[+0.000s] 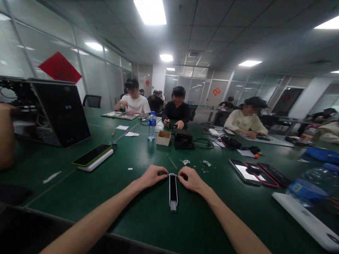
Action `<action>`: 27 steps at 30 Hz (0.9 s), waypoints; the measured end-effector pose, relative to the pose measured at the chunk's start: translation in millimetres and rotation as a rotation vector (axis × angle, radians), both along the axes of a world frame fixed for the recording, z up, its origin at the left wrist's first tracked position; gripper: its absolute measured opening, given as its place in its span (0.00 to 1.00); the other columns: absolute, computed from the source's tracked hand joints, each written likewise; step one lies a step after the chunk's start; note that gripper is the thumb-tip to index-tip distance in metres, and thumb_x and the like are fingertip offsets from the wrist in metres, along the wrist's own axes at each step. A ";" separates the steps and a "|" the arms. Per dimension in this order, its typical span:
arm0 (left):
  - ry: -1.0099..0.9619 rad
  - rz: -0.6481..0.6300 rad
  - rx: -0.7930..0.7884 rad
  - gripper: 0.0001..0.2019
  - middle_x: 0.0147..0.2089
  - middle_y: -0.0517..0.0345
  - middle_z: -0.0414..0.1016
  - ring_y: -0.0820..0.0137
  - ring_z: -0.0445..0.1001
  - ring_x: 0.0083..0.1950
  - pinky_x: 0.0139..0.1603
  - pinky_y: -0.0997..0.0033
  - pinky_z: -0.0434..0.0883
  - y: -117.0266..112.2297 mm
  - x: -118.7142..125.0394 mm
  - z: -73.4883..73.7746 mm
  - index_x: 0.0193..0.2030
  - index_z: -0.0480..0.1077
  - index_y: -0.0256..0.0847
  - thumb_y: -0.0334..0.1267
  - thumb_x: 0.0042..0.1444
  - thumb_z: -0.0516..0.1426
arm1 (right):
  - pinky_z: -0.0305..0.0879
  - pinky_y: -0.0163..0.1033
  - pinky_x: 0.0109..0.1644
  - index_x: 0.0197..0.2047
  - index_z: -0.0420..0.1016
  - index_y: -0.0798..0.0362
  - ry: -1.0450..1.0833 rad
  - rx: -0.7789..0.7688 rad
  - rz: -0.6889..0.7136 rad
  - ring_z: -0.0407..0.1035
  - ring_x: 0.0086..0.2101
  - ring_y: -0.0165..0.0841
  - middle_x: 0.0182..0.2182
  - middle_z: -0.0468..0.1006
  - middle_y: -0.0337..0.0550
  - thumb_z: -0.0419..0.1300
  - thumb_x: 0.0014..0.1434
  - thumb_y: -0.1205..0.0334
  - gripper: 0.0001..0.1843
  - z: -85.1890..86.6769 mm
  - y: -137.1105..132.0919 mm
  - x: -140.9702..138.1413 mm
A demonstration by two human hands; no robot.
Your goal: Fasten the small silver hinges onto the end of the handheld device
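Slim device (173,188) lies in the narrow grip of left hand (153,175) and right hand (191,179); computer (59,118) reads "hp".

Long, narrow gadget (173,188), dark face up. Pale frame borders flat black strip along most of length; near end finishes in short grey block, far end in pale crosspiece, details too small to tell. Rests on green table (143,218), long axis pointing almost straight away from viewer.
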State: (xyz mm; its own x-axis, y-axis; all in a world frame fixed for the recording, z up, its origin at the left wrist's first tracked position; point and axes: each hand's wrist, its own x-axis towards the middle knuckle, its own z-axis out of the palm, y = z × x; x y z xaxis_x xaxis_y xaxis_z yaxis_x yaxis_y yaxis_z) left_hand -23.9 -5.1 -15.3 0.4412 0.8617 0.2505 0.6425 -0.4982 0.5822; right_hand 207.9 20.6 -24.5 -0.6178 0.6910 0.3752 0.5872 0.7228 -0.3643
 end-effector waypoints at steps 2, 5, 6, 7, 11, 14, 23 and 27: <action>0.013 0.012 -0.013 0.08 0.38 0.60 0.79 0.72 0.74 0.34 0.37 0.77 0.68 -1.0 1.1 1.1 0.42 0.75 0.39 0.34 0.55 0.58 | 0.61 0.35 0.35 0.30 0.72 0.55 0.005 -0.015 -0.003 0.63 0.29 0.29 0.28 0.72 0.41 0.56 0.55 0.67 0.05 -2.8 1.6 -0.1; 0.032 0.028 -0.012 0.09 0.38 0.60 0.78 0.72 0.73 0.33 0.35 0.77 0.68 -2.3 2.3 3.6 0.41 0.75 0.39 0.34 0.54 0.59 | 0.61 0.34 0.34 0.30 0.72 0.55 0.016 -0.036 -0.006 0.63 0.28 0.29 0.28 0.72 0.41 0.56 0.56 0.67 0.05 -4.8 2.8 -0.4; 0.037 0.034 -0.010 0.08 0.37 0.60 0.78 0.72 0.72 0.32 0.34 0.77 0.67 -2.6 2.6 4.4 0.41 0.75 0.39 0.34 0.54 0.59 | 0.61 0.34 0.34 0.30 0.72 0.55 0.019 -0.041 -0.006 0.64 0.29 0.29 0.28 0.72 0.41 0.56 0.56 0.67 0.06 -4.8 2.7 -0.4; 0.042 0.039 -0.009 0.08 0.37 0.60 0.78 0.72 0.72 0.32 0.34 0.77 0.67 -3.0 2.8 5.1 0.41 0.75 0.39 0.35 0.53 0.59 | 0.61 0.34 0.33 0.30 0.72 0.55 0.022 -0.045 -0.007 0.64 0.29 0.29 0.28 0.72 0.41 0.55 0.56 0.67 0.06 -4.4 2.4 -0.5; 0.058 0.046 -0.011 0.08 0.35 0.59 0.77 0.72 0.71 0.31 0.32 0.76 0.66 -3.4 3.5 6.1 0.40 0.75 0.38 0.36 0.54 0.59 | 0.62 0.35 0.33 0.30 0.72 0.55 0.020 -0.072 -0.014 0.64 0.29 0.29 0.28 0.72 0.41 0.55 0.56 0.66 0.06 -0.5 -0.3 -1.1; 0.067 0.052 -0.008 0.07 0.34 0.59 0.77 0.72 0.70 0.30 0.32 0.76 0.65 -3.3 3.8 5.8 0.39 0.76 0.38 0.36 0.54 0.58 | 0.62 0.35 0.33 0.30 0.72 0.55 0.016 -0.072 -0.020 0.64 0.28 0.29 0.28 0.72 0.41 0.55 0.56 0.66 0.06 1.9 -2.0 -1.8; 0.038 0.044 -0.003 0.07 0.34 0.59 0.77 0.72 0.72 0.31 0.33 0.77 0.66 -2.8 3.9 4.0 0.37 0.76 0.37 0.35 0.54 0.57 | 0.61 0.34 0.34 0.28 0.71 0.55 0.040 -0.032 -0.016 0.64 0.28 0.29 0.27 0.72 0.40 0.56 0.54 0.68 0.05 -2.9 0.1 -2.1; 0.038 0.036 0.024 0.07 0.33 0.59 0.77 0.72 0.72 0.31 0.33 0.77 0.66 0.5 2.3 -1.7 0.37 0.75 0.37 0.35 0.54 0.57 | 0.61 0.34 0.33 0.29 0.72 0.55 0.033 -0.039 -0.021 0.64 0.28 0.29 0.27 0.73 0.41 0.55 0.55 0.68 0.06 -2.4 0.0 -2.5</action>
